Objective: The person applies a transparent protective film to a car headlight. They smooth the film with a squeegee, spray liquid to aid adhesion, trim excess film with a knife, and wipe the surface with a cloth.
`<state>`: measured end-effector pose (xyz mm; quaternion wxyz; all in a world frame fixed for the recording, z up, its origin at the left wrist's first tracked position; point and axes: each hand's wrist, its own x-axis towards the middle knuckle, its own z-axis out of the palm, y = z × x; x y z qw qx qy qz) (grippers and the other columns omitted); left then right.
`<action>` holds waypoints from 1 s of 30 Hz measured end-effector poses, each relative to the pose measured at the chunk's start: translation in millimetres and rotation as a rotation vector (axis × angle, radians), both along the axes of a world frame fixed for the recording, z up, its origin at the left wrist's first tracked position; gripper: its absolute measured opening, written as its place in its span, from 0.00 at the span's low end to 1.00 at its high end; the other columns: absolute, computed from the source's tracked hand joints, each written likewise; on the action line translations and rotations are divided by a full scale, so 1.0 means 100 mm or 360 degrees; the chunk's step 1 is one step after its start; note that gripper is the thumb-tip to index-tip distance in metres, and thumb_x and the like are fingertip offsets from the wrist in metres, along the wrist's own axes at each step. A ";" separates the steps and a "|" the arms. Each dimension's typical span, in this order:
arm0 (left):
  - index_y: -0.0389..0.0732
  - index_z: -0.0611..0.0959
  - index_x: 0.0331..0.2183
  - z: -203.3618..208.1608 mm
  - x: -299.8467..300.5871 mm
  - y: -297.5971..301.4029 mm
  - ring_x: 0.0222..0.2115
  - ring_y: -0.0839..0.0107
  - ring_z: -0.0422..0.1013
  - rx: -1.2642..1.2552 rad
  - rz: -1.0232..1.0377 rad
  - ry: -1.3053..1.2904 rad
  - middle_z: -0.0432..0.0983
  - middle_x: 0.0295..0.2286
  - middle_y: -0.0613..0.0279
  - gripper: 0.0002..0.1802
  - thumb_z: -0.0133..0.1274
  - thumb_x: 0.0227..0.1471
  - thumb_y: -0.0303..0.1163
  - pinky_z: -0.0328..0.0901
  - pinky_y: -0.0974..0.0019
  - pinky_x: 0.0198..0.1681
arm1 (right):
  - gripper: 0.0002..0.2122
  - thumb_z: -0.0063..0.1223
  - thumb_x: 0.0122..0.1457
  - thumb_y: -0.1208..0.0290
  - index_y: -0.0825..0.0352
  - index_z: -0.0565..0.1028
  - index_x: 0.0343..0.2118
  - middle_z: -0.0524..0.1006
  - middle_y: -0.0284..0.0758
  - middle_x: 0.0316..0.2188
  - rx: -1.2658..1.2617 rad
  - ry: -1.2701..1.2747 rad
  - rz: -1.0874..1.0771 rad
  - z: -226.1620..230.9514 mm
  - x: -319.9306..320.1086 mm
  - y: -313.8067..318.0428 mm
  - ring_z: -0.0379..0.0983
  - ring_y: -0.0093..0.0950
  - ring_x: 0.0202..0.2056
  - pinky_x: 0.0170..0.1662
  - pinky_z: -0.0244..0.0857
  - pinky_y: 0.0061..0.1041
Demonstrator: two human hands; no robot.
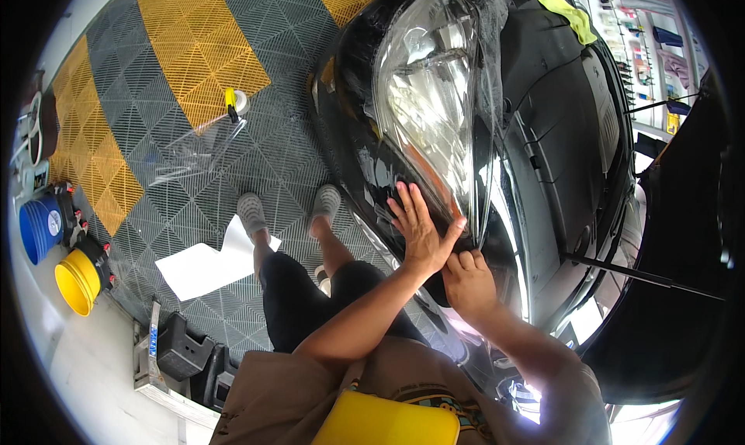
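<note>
A car headlight [431,96] with an orange strip along its lower part is covered by what looks like clear, wrinkled film [490,38], loose along the side next to the engine bay. My left hand [419,232] lies with fingers stretched out across the black bumper [372,166] and the headlight's near end, its thumb reaching toward the headlight's tip. Just below it, my right hand [470,288] is closed, fingertips pinched together at that same near corner. What those fingers hold, if anything, is hidden.
The raised hood [675,290] is at the right, over the engine bay [543,135]. A yellow-green cloth [566,14] lies on the far edge. On the tiled floor are white paper [206,266], clear film scraps [194,154] and a yellow-handled tool [230,102]. Blue [40,228] and yellow buckets [76,282] stand left.
</note>
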<state>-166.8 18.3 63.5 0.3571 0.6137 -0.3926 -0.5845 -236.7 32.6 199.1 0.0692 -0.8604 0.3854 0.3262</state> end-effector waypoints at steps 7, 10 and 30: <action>0.40 0.36 0.68 -0.11 -0.18 -0.03 0.65 0.30 0.21 -0.0026 0.0114 -0.0100 0.24 0.68 0.44 0.72 0.53 0.42 0.75 0.28 0.21 0.60 | 0.10 0.49 0.52 0.70 0.68 0.80 0.32 0.71 0.34 0.35 -0.0033 -0.0005 0.0075 0.03 -0.02 -0.09 0.65 0.33 0.40 0.55 0.60 0.35; 0.40 0.37 0.68 -0.11 -0.24 0.00 0.66 0.30 0.22 -0.0073 0.0168 -0.0113 0.26 0.68 0.43 0.74 0.54 0.39 0.77 0.27 0.21 0.60 | 0.11 0.49 0.51 0.73 0.70 0.79 0.35 0.70 0.36 0.32 0.0002 -0.0083 -0.0012 0.04 -0.06 -0.07 0.66 0.34 0.38 0.53 0.62 0.36; 0.38 0.39 0.68 -0.29 -0.32 0.10 0.66 0.30 0.28 -0.0309 0.0325 -0.0410 0.29 0.67 0.38 0.75 0.47 0.37 0.82 0.33 0.23 0.60 | 0.28 0.66 0.54 0.62 0.72 0.72 0.54 0.76 0.49 0.45 0.0554 -0.1844 -0.0717 1.19 0.44 -1.13 0.76 0.41 0.43 0.47 0.71 0.39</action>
